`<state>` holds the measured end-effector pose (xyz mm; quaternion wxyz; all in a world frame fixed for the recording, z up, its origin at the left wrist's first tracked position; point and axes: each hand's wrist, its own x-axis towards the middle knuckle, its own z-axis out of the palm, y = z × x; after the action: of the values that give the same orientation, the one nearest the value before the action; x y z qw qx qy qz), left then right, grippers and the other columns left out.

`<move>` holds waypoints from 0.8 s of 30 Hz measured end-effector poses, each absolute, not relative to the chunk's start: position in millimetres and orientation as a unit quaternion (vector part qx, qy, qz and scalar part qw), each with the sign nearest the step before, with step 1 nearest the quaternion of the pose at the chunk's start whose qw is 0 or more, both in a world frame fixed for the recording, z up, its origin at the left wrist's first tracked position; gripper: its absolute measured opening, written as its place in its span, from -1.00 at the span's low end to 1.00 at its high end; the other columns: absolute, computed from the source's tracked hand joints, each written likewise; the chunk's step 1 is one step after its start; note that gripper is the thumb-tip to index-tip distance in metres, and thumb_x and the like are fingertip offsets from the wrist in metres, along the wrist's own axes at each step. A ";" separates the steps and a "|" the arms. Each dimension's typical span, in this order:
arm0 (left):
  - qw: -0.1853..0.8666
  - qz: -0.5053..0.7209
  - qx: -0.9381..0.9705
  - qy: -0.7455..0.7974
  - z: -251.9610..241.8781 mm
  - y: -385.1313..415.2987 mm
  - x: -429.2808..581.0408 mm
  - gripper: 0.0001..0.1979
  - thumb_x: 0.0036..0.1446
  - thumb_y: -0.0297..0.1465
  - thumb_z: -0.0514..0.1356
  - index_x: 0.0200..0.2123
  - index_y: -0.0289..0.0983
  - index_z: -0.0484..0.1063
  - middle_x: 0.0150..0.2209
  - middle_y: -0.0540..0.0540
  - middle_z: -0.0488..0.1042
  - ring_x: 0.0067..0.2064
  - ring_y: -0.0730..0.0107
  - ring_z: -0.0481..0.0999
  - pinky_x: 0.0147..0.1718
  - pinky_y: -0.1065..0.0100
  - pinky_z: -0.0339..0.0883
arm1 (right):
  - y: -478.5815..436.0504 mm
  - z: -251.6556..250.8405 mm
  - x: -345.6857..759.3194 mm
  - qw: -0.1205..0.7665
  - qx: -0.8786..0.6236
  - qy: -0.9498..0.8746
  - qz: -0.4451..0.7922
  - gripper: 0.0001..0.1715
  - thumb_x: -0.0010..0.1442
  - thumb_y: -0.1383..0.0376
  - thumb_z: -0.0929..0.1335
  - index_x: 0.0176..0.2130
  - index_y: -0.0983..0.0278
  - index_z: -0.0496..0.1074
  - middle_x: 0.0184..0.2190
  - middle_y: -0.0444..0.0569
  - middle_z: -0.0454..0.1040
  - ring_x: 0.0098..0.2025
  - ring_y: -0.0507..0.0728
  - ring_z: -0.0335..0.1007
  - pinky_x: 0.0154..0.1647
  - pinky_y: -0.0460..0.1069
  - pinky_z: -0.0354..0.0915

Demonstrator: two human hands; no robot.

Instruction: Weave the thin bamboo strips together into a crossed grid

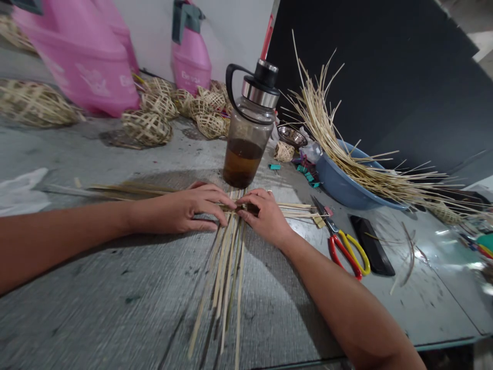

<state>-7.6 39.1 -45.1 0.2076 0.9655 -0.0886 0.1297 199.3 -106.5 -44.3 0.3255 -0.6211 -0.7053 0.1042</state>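
Where the left hand (pixel 204 209) and right hand (pixel 265 213) meet over the pale strips (pixel 221 272) on the table (pixel 115 293), any pinch cannot be confirmed; strips are laid crosswise, their long ends loose and unwoven.

I have narrow, straw-coloured strips (pixel 222 264) before me, lying on the grey surface (pixel 146 303). One set fans out toward me, loose ends uneven, one strip greener than its neighbours; others run sideways, left and right. Their crossing is mostly hidden from me.
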 end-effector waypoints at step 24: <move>0.135 0.161 0.976 -0.047 -49.9 34.4 -4.7 -0.59 0.35 -0.13 -0.06 -0.19 -0.18 0.54 0.04 0.06 0.52 0.22 0.49 0.35 0.12 0.30 0.26 | -107.5 -47.3 198.0 0.308 -0.618 -0.720 0.072 -0.83 0.25 0.37 0.41 -0.11 0.26 0.52 -0.11 0.03 0.49 0.04 0.18 0.34 0.13 0.13 0.12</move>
<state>-4.7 34.4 -49.9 0.1349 0.9765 -0.0474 0.1613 198.0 -107.5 -47.3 0.3082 -0.6177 -0.7199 0.0724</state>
